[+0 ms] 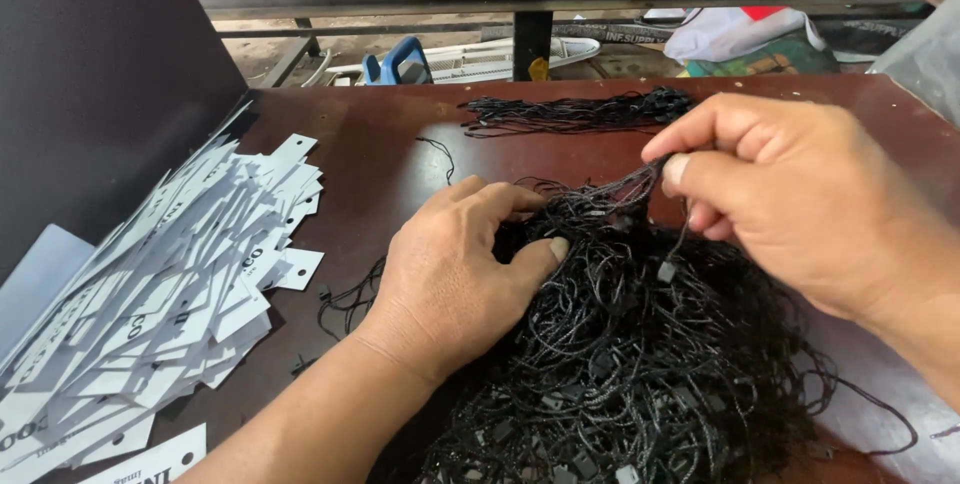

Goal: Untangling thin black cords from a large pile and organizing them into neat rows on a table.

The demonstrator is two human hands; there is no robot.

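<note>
We press our left hand (455, 264) flat onto the tangled black cord pile (620, 364); our right hand (790, 194) pinches one cord (640, 182) beside white tags (170, 294).

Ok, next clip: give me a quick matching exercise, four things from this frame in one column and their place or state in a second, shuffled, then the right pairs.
Things:
1. left hand
2. right hand
3. white paper tags
4. neat bundle of black strings

Place or state:
A. heaped at the left side of the table
B. pinching a few strands and lifting them from the tangle
C. lying alone at the far edge of the table
D. pressed flat on the tangled black string pile

Pairs: 1-D, 2-B, 3-A, 4-C
</note>
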